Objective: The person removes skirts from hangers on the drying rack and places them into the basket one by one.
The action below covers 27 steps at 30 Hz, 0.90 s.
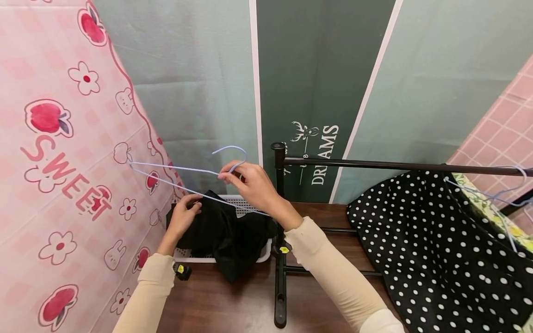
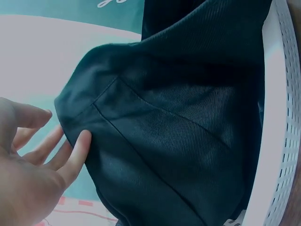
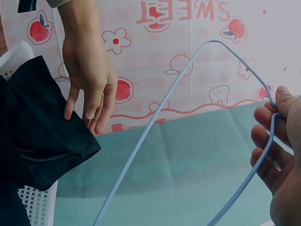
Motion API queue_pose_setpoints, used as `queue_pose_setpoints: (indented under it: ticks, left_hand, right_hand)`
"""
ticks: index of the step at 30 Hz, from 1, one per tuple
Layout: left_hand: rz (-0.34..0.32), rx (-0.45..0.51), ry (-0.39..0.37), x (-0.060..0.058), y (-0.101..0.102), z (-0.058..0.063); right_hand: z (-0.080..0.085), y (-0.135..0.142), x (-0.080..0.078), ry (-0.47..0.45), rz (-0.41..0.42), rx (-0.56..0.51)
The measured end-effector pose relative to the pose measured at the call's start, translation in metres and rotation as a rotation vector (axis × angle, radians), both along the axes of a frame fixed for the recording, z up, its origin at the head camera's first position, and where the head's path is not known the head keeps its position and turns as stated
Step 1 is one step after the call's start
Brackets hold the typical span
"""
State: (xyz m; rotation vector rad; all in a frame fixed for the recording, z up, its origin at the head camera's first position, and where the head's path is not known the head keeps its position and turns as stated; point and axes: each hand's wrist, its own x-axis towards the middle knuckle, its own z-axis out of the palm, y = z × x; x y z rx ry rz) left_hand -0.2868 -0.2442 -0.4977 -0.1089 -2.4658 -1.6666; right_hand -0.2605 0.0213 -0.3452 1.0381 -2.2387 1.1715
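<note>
In the head view, my right hand (image 1: 254, 182) pinches a light blue wire hanger (image 1: 179, 168) at the base of its hook, the frame stretching left. The right wrist view shows the fingers and thumb about the hanger's wire (image 3: 155, 117). Below, my left hand (image 1: 185, 217) is at the left edge of a black garment (image 1: 233, 236) heaped in a white basket (image 1: 195, 260). Seen from the left wrist, a fingertip (image 2: 84, 136) touches the cloth's seamed edge, other fingers pass behind it, and the thumb stands apart. The garment's full shape is hidden by its folds.
A black clothes rack (image 1: 358, 163) stands right of the basket, its upright close to my right forearm. A black polka-dot garment (image 1: 420, 240) hangs there, near more blue hangers (image 1: 510, 187). A pink printed curtain (image 1: 54, 194) borders the left; a green one (image 1: 200, 92) is behind.
</note>
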Motion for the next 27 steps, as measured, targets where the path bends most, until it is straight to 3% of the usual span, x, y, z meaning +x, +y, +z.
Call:
queue_pose_setpoints:
  ticks: [7,11,15,22,27]
  left_hand:
    - [-0.019,-0.039,0.011,0.023,0.020,0.038]
    - [-0.037,-0.031,0.013,0.028,0.025,0.041]
    - [-0.062,-0.007,0.002,0.022,0.028,0.034]
    - [-0.106,0.027,0.045,0.001,0.029,0.002]
    - [-0.135,0.062,0.070,-0.001,0.036,-0.004]
  right_hand:
    - [-0.007,0.004,0.001,-0.010,0.023,-0.027]
    - [-0.010,0.007,0.002,-0.015,0.012,-0.026]
    - [-0.012,0.011,0.003,-0.030,0.004,-0.020]
    - [-0.018,0.019,0.004,-0.066,-0.047,0.000]
    - [-0.020,0.024,0.005,-0.070,-0.063,0.019]
